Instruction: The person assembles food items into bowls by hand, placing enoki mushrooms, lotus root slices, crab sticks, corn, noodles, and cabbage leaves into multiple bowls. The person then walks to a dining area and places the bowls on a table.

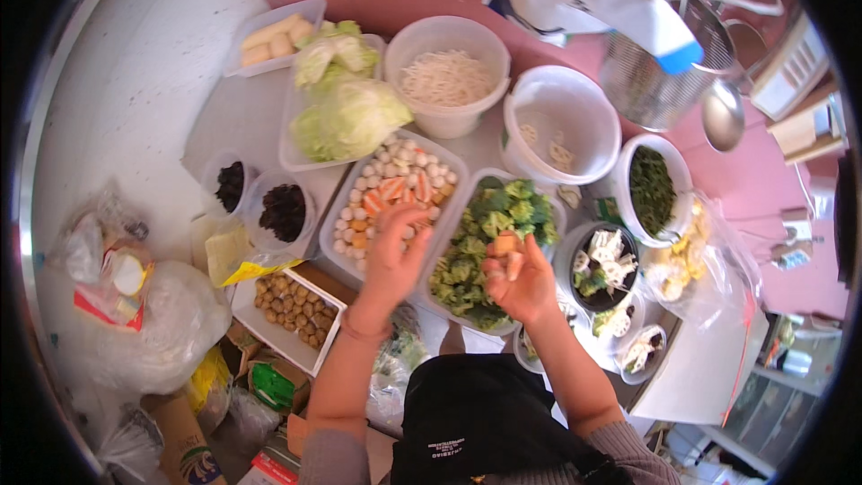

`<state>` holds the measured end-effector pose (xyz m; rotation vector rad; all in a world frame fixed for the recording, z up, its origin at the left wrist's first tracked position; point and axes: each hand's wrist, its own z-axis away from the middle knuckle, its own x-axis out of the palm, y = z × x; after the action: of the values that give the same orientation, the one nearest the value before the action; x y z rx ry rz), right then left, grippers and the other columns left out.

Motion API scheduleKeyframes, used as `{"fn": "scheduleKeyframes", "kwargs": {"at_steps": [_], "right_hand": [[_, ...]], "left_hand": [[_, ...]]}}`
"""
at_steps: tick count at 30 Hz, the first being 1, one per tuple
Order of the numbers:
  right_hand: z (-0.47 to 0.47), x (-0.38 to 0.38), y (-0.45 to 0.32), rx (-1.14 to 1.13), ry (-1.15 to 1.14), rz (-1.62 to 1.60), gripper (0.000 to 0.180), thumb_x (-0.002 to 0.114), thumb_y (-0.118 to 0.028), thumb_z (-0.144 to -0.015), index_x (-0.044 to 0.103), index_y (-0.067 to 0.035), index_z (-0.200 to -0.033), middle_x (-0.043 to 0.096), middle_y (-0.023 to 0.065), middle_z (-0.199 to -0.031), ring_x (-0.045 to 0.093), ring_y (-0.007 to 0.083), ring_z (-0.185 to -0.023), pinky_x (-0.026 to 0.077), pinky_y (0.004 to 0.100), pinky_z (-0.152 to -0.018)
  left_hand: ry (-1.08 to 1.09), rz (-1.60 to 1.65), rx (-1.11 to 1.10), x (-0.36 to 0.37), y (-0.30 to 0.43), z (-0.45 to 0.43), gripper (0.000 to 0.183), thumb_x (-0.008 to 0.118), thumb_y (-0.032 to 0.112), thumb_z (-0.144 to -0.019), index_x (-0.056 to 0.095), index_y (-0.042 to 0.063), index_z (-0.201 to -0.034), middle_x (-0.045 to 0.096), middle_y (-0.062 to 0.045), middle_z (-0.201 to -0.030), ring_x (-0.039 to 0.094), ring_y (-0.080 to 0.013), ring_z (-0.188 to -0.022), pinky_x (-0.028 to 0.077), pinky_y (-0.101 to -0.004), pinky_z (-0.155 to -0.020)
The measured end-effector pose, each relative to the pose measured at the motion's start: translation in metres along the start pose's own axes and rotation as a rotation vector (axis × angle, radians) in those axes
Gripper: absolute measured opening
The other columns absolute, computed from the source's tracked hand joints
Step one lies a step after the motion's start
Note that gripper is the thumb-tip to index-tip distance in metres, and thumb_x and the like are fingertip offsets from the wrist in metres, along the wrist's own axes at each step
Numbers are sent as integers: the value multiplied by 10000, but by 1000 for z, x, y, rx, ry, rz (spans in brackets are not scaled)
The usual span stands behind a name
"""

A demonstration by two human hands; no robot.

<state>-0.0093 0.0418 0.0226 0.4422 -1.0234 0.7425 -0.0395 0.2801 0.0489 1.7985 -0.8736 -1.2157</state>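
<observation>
My left hand (pixel 397 252) is over a plastic tray (pixel 328 242) of white balls (pixel 397 160) and orange-and-white crab sticks (pixel 392 190). Its thumb stands apart from the fingers, and the fingertips reach over the food, so any grip there is unclear. Palm up, my right hand (pixel 528 286) holds a few small food pieces, among them an orange-tan cube (pixel 505 244) and a pale pinkish piece (pixel 514 264). Below that hand is a tray of broccoli florets (pixel 465 269). A black bowl (pixel 568 276) with sliced lotus root (pixel 609 249) and broccoli stands just right of it.
Behind are a lettuce tray (pixel 289 141), a tub of pale strips (pixel 502 91) and a tub with few lotus slices (pixel 562 91). Dark greens fill another tub (pixel 681 175). Small filled bowls (pixel 663 353) stand at right. A box of brown balls (pixel 330 353) lies at left.
</observation>
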Motion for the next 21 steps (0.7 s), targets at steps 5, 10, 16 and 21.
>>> {"fn": "scheduleKeyframes", "kwargs": {"at_steps": [5,10,16,21], "right_hand": [[76,-17,-71,-872,513,1148,199,598,-226,-1006,612,-76,-1137,616,29,-837,569,79,-635,461,223,-523],[82,-24,-103,-1194,634,2186,234,698,-48,-845,669,-37,-1077,642,131,-1020,600,309,-1013,471,417,-897],[6,45,-30,-962,105,2167,273,728,-23,-809,684,-40,-1077,681,147,-1067,623,343,-1037,480,410,-917],[-114,39,24,-715,-214,2639,193,633,-123,-870,680,-99,-1055,673,109,-912,653,299,-956,464,436,-900]], "left_hand": [[-349,-636,172,0,-71,24,201,680,64,-825,688,92,-1024,608,-67,-1068,547,-300,-1026,417,-426,-900],[-407,-868,383,17,-93,22,131,600,114,-789,660,96,-904,593,-65,-996,525,-260,-1044,395,-415,-863],[-302,-777,307,9,-92,20,211,685,100,-793,637,57,-995,621,-92,-1081,561,-264,-1056,420,-408,-862],[-5,209,-527,-21,-68,37,246,661,70,-924,593,39,-1158,631,-99,-1118,637,-245,-1009,513,-390,-834]]}}
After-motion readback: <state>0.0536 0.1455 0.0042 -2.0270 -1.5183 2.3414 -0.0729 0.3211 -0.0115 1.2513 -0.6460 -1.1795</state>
